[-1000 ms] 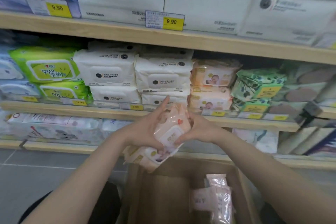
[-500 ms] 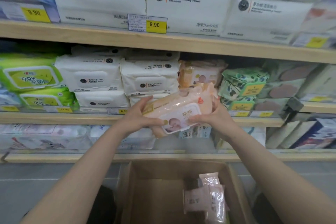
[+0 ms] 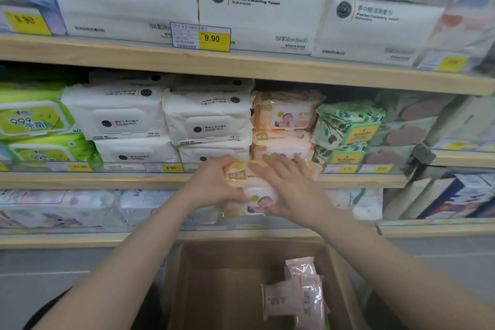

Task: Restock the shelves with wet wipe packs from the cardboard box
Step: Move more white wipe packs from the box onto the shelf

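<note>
A: Both hands on one item here. The left hand (image 3: 214, 185) clamps the left end of the peach wipe pack (image 3: 250, 187), fingers curled around its edge.

B: And the right hand (image 3: 292, 190) lies flat across the front of it, fingers spread, pressing rather than gripping — the pack is pinned between the two.

A: Where's the pack sitting?

B: At the front lip of the middle shelf (image 3: 107, 179), lid label with the baby picture facing us, its lower half hanging below the shelf edge. Right behind it is the stack of matching peach packs (image 3: 284, 126), two high; whether they touch, I can't tell.

A: White baby wipe packs (image 3: 206, 118) just to the left of that stack, green leafy packs (image 3: 348, 126) to the right.

B: Further out — the top shelf carries big white facial towel packs (image 3: 257, 8) behind a yellow 9.90 price tag (image 3: 213, 38).

A: And low in the frame, the cardboard box (image 3: 214, 289), open, with a few pale pink packs (image 3: 297, 295) bunched at its right side.
</note>
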A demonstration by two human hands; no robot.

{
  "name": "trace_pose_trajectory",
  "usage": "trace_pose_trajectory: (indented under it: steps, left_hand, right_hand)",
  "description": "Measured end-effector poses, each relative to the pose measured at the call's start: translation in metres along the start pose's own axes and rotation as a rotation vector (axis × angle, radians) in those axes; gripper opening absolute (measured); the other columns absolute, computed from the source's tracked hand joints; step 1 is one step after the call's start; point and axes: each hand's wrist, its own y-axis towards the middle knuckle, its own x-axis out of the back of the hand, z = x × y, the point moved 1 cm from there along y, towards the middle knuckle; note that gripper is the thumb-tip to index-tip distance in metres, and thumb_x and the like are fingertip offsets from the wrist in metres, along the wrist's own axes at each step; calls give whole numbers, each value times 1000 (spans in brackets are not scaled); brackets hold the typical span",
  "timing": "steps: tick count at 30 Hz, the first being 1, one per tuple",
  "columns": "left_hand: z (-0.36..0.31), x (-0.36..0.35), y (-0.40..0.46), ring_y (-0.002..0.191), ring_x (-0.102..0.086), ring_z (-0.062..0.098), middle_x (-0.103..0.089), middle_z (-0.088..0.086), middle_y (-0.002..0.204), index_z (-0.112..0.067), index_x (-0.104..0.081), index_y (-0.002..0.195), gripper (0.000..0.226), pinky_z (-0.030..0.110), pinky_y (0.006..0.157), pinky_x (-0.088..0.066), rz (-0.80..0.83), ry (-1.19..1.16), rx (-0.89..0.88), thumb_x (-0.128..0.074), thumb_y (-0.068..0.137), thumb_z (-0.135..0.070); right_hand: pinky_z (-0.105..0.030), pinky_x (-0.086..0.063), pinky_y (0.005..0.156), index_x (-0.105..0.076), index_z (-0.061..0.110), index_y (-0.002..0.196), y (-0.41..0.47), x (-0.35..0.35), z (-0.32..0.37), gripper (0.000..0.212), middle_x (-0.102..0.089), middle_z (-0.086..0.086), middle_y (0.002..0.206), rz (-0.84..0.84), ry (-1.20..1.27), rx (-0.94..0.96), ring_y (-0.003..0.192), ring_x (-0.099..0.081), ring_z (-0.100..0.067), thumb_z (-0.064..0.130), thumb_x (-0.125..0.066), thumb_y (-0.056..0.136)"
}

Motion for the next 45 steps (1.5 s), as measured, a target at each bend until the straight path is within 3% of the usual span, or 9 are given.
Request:
trace_pose_trajectory:
  steps: [5, 8, 11, 15, 19, 31, 35, 40, 45]
  left_hand:
    - [-14, -9, 2, 80, -61, 3, -64, -15, 90, -33, -57, 105, 58, 11, 65, -47, -33, -13, -110, -88, 56, -25]
    - [-28, 2, 11, 96, -58, 6, -58, -17, 109, -34, -51, 119, 67, 7, 72, -45, -68, -64, -198, -85, 61, -34]
    - [-33, 28, 32, 118, -42, 5, -46, -11, 131, -27, -46, 132, 66, 25, 98, -37, -356, 99, -335, -57, 76, -60]
    - [-11, 40, 65, 135, -29, 27, -37, 4, 147, -29, -35, 142, 59, 54, 112, -15, -521, 575, -284, -13, 91, -48]
    - [11, 28, 78, 134, -29, 32, -38, 2, 146, -34, -33, 142, 53, 60, 107, -10, -501, 834, -290, -27, 90, -42]
    - [10, 29, 79, 133, -30, 31, -39, 1, 144, -33, -35, 140, 55, 59, 107, -11, -537, 862, -278, -34, 86, -42]
    - [10, 27, 79, 133, -31, 32, -39, 1, 143, -33, -36, 140, 58, 60, 107, -11, -543, 872, -277, -35, 84, -44]
    - [8, 25, 80, 132, -31, 32, -40, 1, 142, -32, -37, 140, 60, 60, 107, -11, -557, 881, -272, -36, 81, -47]
    - [10, 26, 79, 133, -30, 31, -38, 1, 143, -31, -34, 141, 61, 60, 107, -12, -558, 900, -285, -39, 81, -44]
  right_hand:
    - [-47, -41, 96, -42, 35, 133, -4, -1, -22, 77, -53, -1, 128, -101, 39, 21, 116, -48, -27, 49, -75, 66]
    - [-47, -41, 97, -41, 33, 134, 5, 14, -41, 69, -53, -2, 128, -197, -1, 41, 114, -46, -25, 49, -70, 73]
    - [-45, -36, 98, -46, 27, 134, 27, 35, -56, 65, -52, -6, 129, -277, -47, 39, 117, -43, -26, 46, -68, 75]
    - [-47, -37, 99, -44, 24, 136, 63, 32, -71, 72, -51, -10, 130, -270, -65, 56, 115, -47, -33, 37, -76, 73]
    - [-47, -36, 100, -39, 26, 136, 78, 15, -90, 75, -51, -11, 130, -228, -170, 119, 115, -46, -33, 35, -78, 73]
    - [-60, -20, 111, -33, 31, 143, 88, 24, -117, 82, -44, -11, 138, -116, -245, -68, 130, -36, -35, 41, -75, 73]
    - [-68, -23, 104, -35, 17, 141, 85, 10, -92, 87, -41, -14, 139, -203, -320, -169, 128, -37, -35, 22, -78, 66]
    - [-76, -21, 94, -28, 34, 138, 86, -5, -65, 86, -41, -13, 141, -242, -278, -234, 131, -36, -40, 61, -67, 67]
    - [-75, -25, 92, -35, 34, 132, 92, 0, -78, 66, -49, -12, 133, -280, -300, -225, 126, -43, -38, 60, -58, 76]
